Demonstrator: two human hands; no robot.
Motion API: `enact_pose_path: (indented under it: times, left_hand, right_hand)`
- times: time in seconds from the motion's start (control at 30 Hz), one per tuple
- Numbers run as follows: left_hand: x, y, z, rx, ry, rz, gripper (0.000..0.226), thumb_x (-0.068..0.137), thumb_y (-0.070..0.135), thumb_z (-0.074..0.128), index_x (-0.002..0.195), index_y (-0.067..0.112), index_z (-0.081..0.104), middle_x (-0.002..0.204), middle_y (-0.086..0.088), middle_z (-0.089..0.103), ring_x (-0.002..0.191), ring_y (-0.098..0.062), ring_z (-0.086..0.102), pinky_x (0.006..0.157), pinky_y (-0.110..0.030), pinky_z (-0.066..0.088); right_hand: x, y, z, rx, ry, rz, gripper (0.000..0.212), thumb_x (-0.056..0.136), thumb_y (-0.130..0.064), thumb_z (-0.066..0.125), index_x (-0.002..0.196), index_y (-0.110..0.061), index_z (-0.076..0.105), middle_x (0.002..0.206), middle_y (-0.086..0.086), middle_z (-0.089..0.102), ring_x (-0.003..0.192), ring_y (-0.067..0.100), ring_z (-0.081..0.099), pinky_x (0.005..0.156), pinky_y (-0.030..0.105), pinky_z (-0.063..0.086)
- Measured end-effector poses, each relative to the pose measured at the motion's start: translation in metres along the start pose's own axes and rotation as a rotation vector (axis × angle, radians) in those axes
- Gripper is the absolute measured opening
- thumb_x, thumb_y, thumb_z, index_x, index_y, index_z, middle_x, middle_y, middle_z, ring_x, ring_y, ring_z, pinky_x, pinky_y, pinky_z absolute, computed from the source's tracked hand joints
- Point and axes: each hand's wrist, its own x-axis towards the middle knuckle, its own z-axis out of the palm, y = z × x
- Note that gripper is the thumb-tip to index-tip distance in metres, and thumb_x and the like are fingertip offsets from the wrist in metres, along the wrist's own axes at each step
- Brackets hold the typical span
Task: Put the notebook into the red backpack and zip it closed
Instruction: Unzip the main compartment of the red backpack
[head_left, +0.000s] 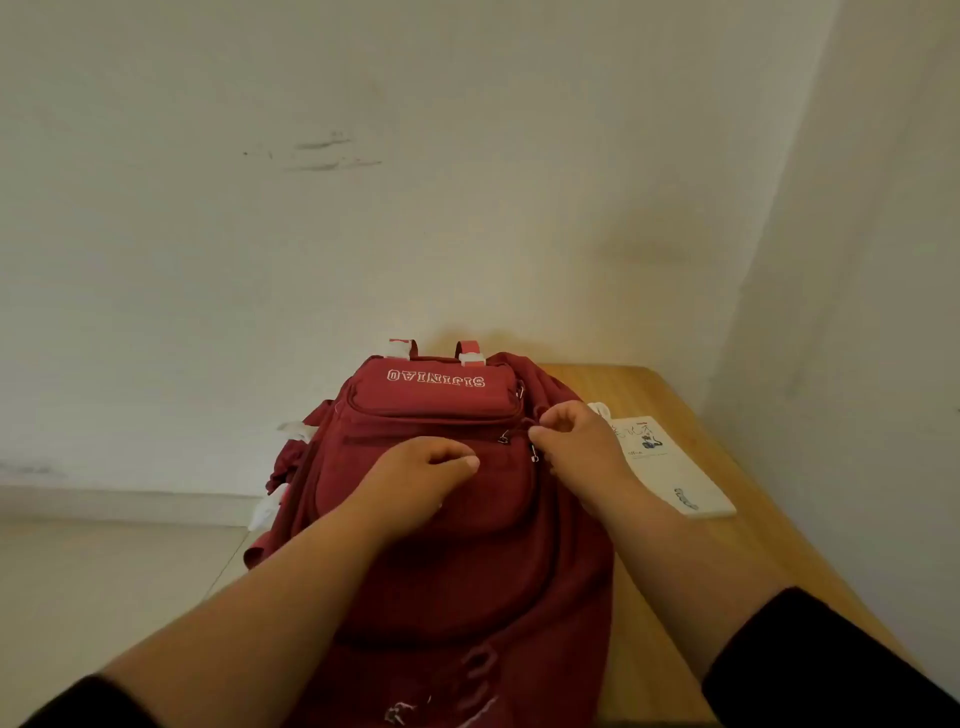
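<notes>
A pale tiled floor filled the left of the view, meeting a scuffed off-white plaster wall that carried a few dark smears. One soft red fabric backpack lay flat on a smooth light-brown wooden desk, its top toward the wall and its left side hanging over the desk's left edge. White block lettering crossed the upper pocket, upside down from this view, and several bits of white wrapping clung to the straps on the left. Two short red strap ends with white clips stood up at the far end.

The left hand rested palm down on the rounded front pocket, fingers curled together and pressing the cloth, gripping nothing that could be made out. The right hand sat at the bag's right side, thumb and forefinger pinched together by the zip line; whether they held a zip pull could not be told. Small metal zip pulls hung just beside it. Both forearms were bare, with dark sleeves pushed up near the elbows.

One flat white rectangular notebook, with a small dark drawing on its cover, lay on the desk near the right edge, just beside the backpack and outside it. A second plain wall closed the room's right corner.
</notes>
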Motion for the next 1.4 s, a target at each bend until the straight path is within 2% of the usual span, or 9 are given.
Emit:
enact_pose_path:
  times: [0.1, 0.2, 0.4, 0.47, 0.63, 0.73, 0.87, 1.07, 1.4]
  left_hand:
    - [0.003, -0.008, 0.008, 0.235, 0.014, 0.047, 0.037, 0.085, 0.036, 0.056, 0.121, 0.028, 0.056, 0.139, 0.002, 0.047, 0.120, -0.015, 0.047, 0.101, -0.026, 0.032]
    - [0.002, -0.023, 0.019, 0.391, 0.007, 0.074, 0.052, 0.084, 0.043, 0.053, 0.133, 0.030, 0.042, 0.152, 0.002, 0.028, 0.138, -0.017, 0.026, 0.114, -0.035, 0.022]
    - [0.001, -0.059, 0.029, 0.648, 0.023, 0.222, 0.057, 0.087, 0.053, 0.039, 0.140, 0.036, 0.026, 0.156, 0.006, 0.014, 0.144, -0.014, 0.008, 0.116, -0.036, 0.013]
    - [0.000, -0.066, 0.031, 0.664, 0.045, 0.250, 0.056, 0.088, 0.053, 0.036, 0.140, 0.037, 0.025, 0.157, 0.007, 0.013, 0.144, -0.013, 0.007, 0.114, -0.034, 0.012]
    - [-0.001, -0.073, 0.035, 0.686, 0.079, 0.282, 0.056, 0.088, 0.054, 0.033, 0.141, 0.038, 0.022, 0.157, 0.009, 0.011, 0.144, -0.011, 0.006, 0.113, -0.030, 0.009]
    - [-0.001, -0.074, 0.035, 0.675, 0.092, 0.290, 0.056, 0.088, 0.053, 0.035, 0.140, 0.038, 0.024, 0.156, 0.009, 0.013, 0.144, -0.011, 0.006, 0.112, -0.030, 0.009]
    - [-0.001, -0.075, 0.035, 0.684, 0.089, 0.285, 0.056, 0.087, 0.054, 0.032, 0.140, 0.039, 0.023, 0.156, 0.010, 0.012, 0.144, -0.010, 0.005, 0.113, -0.030, 0.008]
    - [-0.002, -0.075, 0.034, 0.681, 0.089, 0.282, 0.055, 0.087, 0.054, 0.033, 0.140, 0.039, 0.024, 0.156, 0.010, 0.012, 0.143, -0.010, 0.006, 0.113, -0.032, 0.010]
    - [-0.003, -0.076, 0.035, 0.705, 0.092, 0.280, 0.056, 0.087, 0.053, 0.033, 0.140, 0.038, 0.025, 0.156, 0.009, 0.014, 0.144, -0.012, 0.008, 0.113, -0.033, 0.012]
  right_hand:
    - [0.001, 0.008, 0.000, -0.120, 0.040, -0.010, 0.019, 0.075, -0.013, 0.062, 0.087, -0.023, 0.052, 0.079, -0.006, 0.056, 0.073, 0.015, 0.057, 0.073, 0.037, 0.051]
    - [0.002, 0.019, 0.001, -0.169, 0.031, 0.015, 0.028, 0.076, -0.009, 0.060, 0.101, -0.019, 0.052, 0.080, -0.005, 0.054, 0.076, 0.020, 0.059, 0.075, 0.040, 0.052]
    - [0.006, 0.033, 0.003, -0.262, 0.055, 0.003, 0.039, 0.078, -0.007, 0.058, 0.115, -0.018, 0.052, 0.077, -0.005, 0.054, 0.069, 0.007, 0.052, 0.058, 0.020, 0.036]
    - [0.006, 0.037, 0.007, -0.307, 0.053, -0.004, 0.041, 0.078, -0.008, 0.056, 0.119, -0.016, 0.052, 0.079, -0.002, 0.055, 0.071, 0.010, 0.051, 0.066, 0.022, 0.037]
    - [0.003, 0.047, 0.017, -0.412, 0.053, 0.021, 0.044, 0.080, -0.010, 0.053, 0.124, -0.014, 0.052, 0.113, 0.017, 0.056, 0.099, 0.027, 0.055, 0.086, 0.032, 0.041]
    - [0.002, 0.049, 0.022, -0.459, 0.059, 0.004, 0.040, 0.082, -0.015, 0.054, 0.122, -0.015, 0.054, 0.118, 0.018, 0.053, 0.101, 0.031, 0.056, 0.091, 0.039, 0.046]
    - [0.001, 0.052, 0.025, -0.440, 0.089, -0.008, 0.027, 0.083, -0.015, 0.056, 0.109, -0.017, 0.063, 0.113, 0.016, 0.054, 0.091, 0.031, 0.059, 0.086, 0.036, 0.048]
    - [-0.005, 0.059, 0.026, -0.331, 0.168, -0.018, 0.008, 0.084, -0.014, 0.058, 0.089, -0.015, 0.064, 0.095, 0.003, 0.047, 0.076, 0.015, 0.049, 0.078, 0.030, 0.042]
    - [-0.013, 0.062, 0.022, -0.283, 0.133, -0.040, 0.005, 0.084, -0.013, 0.054, 0.084, -0.010, 0.058, 0.092, 0.003, 0.050, 0.078, 0.014, 0.046, 0.075, 0.027, 0.035]
